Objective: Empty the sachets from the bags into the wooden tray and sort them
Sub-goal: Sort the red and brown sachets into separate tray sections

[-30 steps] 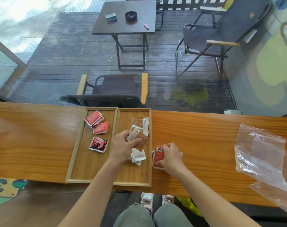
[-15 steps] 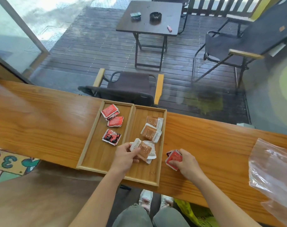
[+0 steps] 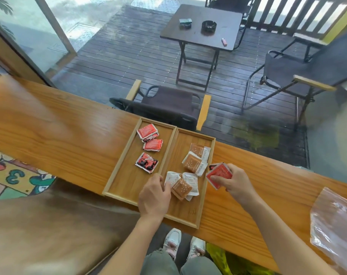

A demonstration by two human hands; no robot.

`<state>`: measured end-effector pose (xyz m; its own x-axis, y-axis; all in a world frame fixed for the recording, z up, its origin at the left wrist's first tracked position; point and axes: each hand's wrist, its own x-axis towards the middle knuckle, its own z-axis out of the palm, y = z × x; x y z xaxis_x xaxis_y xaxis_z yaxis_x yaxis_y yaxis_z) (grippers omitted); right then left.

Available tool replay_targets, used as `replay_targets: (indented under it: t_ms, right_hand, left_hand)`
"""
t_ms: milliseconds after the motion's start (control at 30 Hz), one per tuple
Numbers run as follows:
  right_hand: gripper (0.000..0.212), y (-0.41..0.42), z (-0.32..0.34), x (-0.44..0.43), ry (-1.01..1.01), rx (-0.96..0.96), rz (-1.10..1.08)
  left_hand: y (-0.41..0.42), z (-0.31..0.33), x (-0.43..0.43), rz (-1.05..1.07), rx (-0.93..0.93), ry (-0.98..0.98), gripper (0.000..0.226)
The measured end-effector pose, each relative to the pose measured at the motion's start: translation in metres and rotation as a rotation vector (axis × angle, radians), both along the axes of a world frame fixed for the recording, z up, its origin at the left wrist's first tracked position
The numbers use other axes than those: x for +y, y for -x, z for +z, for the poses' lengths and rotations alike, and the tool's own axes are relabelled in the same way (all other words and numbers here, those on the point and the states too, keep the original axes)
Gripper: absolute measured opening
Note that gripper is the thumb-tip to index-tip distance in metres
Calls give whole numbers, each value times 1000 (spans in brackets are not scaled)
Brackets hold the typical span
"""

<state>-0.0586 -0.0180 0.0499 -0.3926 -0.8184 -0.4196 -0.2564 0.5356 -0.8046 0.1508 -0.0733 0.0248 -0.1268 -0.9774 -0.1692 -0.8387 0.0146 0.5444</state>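
Observation:
A two-compartment wooden tray [image 3: 117, 173] lies on the long wooden counter. Three red sachets [image 3: 150, 139] sit in its left compartment. Brown and white sachets [image 3: 195, 160] lie in the right compartment. My left hand [image 3: 153, 195] rests over the tray's near part, its fingers touching a brown sachet [image 3: 180, 188] on a small pile there. My right hand [image 3: 235, 182] is just right of the tray and grips a small stack of red sachets [image 3: 218, 174], lifted slightly off the counter.
Clear plastic bags [image 3: 335, 223] lie on the counter [image 3: 59, 139] at the far right. Beyond the glass are a folding chair [image 3: 168, 104], a dark table [image 3: 202, 26] and another chair on a deck. My knees and shoes show below the counter edge.
The view has swung left and tilted. My left hand has set the brown sachet down on the near pile. My right hand has raised the red sachets a little beside the tray.

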Motion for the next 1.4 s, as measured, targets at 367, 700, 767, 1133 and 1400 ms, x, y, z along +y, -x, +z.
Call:
replay_targets:
  t_ms: [367, 700, 767, 1133, 1400]
  right_hand:
    - [21, -45, -2, -67, -45, -41, 267]
    - [31, -95, -11, -136, -64, -27, 422]
    - [36, -106, -14, -146, -68, -36, 439]
    - [44, -124, -33, -143, 38, 512, 582]
    - [49, -73, -23, -93, 14, 402, 356]
  left_hand:
    - [-41, -45, 10, -25, -380, -13, 83]
    - [-39, -31, 11, -33, -402, 1, 78]
    - [-39, -33, 12, -37, -416, 6, 78]
    - [-40, -34, 11, -39, -424, 18, 77]
    - [-42, -30, 3, -71, -363, -73, 74]
